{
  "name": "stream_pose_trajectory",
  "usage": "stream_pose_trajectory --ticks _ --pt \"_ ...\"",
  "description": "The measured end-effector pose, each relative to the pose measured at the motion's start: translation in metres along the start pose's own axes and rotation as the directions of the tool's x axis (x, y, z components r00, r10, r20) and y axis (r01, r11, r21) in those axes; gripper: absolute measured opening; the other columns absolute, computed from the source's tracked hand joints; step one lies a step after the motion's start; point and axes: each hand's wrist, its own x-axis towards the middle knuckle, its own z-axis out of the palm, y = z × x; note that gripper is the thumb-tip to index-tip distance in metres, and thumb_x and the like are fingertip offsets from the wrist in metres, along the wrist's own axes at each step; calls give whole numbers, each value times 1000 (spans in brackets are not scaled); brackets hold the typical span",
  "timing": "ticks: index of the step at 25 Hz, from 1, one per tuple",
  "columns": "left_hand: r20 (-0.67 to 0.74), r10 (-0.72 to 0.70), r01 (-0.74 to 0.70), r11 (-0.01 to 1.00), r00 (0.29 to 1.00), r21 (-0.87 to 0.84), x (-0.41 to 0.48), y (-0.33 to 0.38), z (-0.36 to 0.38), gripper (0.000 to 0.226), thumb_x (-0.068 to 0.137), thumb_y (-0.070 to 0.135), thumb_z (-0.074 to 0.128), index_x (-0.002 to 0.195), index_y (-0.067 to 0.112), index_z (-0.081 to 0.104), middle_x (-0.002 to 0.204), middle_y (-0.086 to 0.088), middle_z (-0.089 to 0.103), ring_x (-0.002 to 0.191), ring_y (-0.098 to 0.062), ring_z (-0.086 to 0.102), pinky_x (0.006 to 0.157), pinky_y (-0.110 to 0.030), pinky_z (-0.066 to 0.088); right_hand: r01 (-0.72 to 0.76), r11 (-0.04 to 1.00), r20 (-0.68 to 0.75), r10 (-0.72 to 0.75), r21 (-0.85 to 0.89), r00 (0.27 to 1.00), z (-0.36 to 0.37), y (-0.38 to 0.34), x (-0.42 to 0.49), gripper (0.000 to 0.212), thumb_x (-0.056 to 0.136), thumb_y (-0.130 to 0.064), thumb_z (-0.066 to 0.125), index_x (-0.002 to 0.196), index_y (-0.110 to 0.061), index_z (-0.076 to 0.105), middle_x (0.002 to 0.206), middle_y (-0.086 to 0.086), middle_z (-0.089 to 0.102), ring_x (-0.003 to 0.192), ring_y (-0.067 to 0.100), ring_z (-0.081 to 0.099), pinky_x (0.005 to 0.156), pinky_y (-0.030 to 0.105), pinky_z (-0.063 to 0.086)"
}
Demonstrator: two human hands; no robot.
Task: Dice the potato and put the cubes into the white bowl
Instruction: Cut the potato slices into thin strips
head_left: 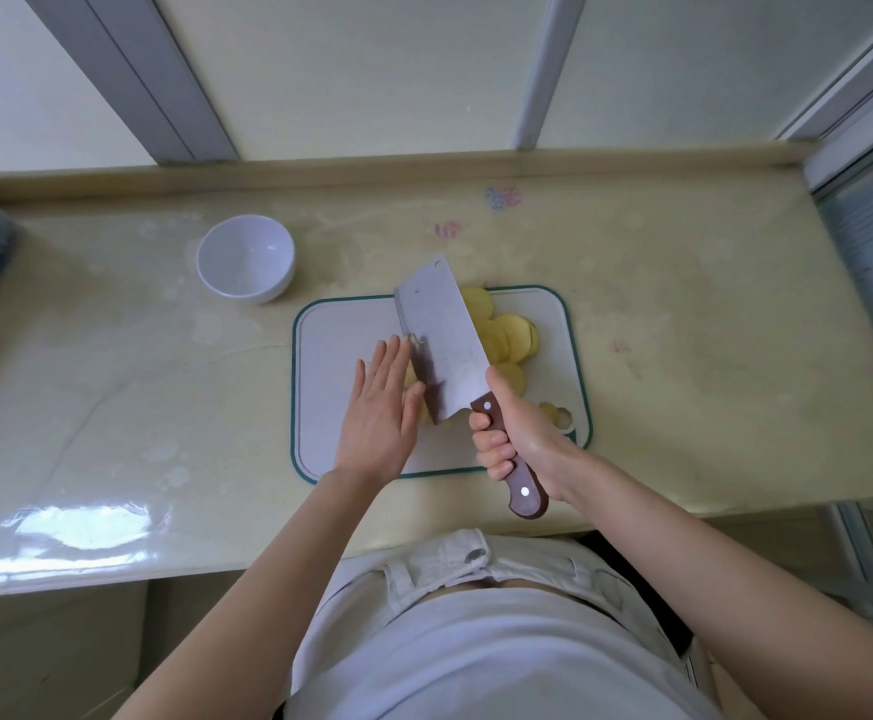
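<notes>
Several potato slices [515, 332] lie on the cutting board [341, 397]. Your right hand [522, 428] grips the cleaver [445, 330] by its handle; your left hand [380, 407], fingers straight, lies flat beside the blade.

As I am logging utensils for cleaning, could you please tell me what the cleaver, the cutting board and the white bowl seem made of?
The broad rectangular cleaver blade looks like steel: grey, with a dull sheen. Its brown handle seems wood, with bright rivets. The white, green-edged cutting board looks like matte plastic. The round white bowl is glossy: ceramic or melamine, I cannot tell.
</notes>
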Motion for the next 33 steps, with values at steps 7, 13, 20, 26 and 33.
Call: stream_pose_trajectory --ticks 7,13,20,26,33 --pt "146 -97 91 995 984 53 6 7 -9 54 102 39 22 151 19 10 158 7 7 145 -13 7 113 -23 12 -13 998 -25 12 -60 1000 -5 -4 -7 56 96 -61 29 61 -18 36 50 -6 23 38 9 19 36 19 19" --pt "-51 -276 261 945 960 -196 3 -3 -22 38 98 10 44 135 13 49 148 -1 36 119 -20 51 98 -20 37 124 928 -54 -153 -351 987 -11 -12 -18 55 95 -62 31 62 -18 35 48 -6 24 39 10 21 39 20 22" --pt "-249 -197 128 955 948 -267 14 9 -45 30 84 -7 59 108 9 65 97 -1 54 74 -5 53 70 -1 38 246 603 -87 -469 -759 879 -17 -8 -13 59 94 -60 36 60 -13 41 49 -2 42 47 18 37 53 28 34" --pt "-528 -64 -84 964 847 -251 10 35 -70 27 85 -7 41 104 5 57 105 4 45 95 -17 50 84 -20 39 219 244 31 -599 -945 800 -27 -15 -24 60 91 -62 44 56 -15 32 49 -2 37 46 16 34 46 30 23" --pt "267 462 -456 886 846 -89 13 45 -53 55 99 43 21 143 15 38 151 0 32 142 -15 23 117 -28 14 154 -122 196 -656 -980 728 -27 -8 -25 49 85 -71 43 73 -23 50 73 0 64 80 24 63 58 30 31"
